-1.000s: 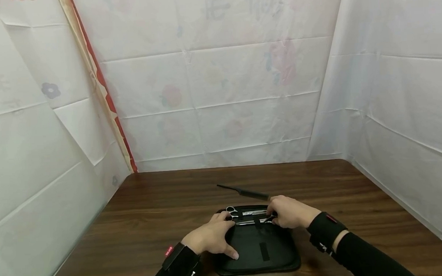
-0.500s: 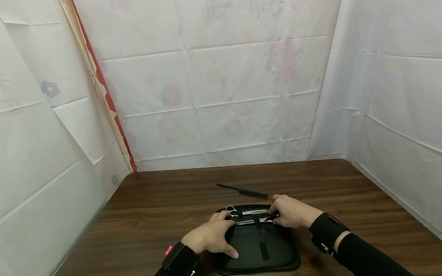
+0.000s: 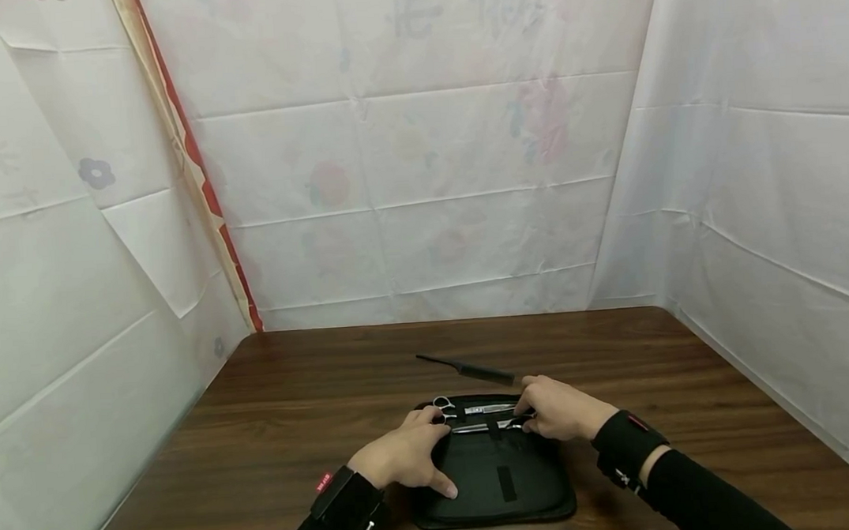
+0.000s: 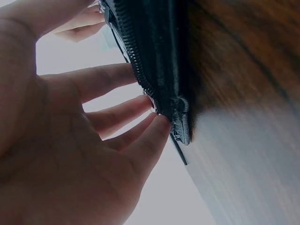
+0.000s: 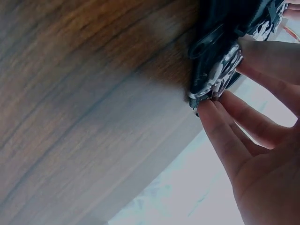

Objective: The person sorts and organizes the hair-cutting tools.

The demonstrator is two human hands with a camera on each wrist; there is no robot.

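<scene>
A black zip case point(image 3: 478, 504) lies open on the table, with two pairs of silver scissors strapped in its far part. My left hand point(image 3: 407, 449) rests on the case's left edge, thumb spread on the black surface, fingertips at the ring handles of the upper scissors point(image 3: 489, 409). At the right edge my right hand point(image 3: 562, 408) pinches the handle end of the lower scissors point(image 3: 472, 429) between thumb and fingers. The right wrist view has the fingertips against the case's corner, near shiny metal handles point(image 5: 225, 70). The handle rings are partly hidden by my fingers.
A black tail comb point(image 3: 484, 372) lies just behind the case, its thin tail pointing left. The brown wooden table point(image 3: 315, 372) is bounded by white sheets point(image 3: 424, 249) at the back and both sides. An elastic strap point(image 3: 507, 483) crosses the case's near part.
Very little differs. My right fingers shift slightly at the handle of the lower scissors; my left hand, the case and the comb stay in place.
</scene>
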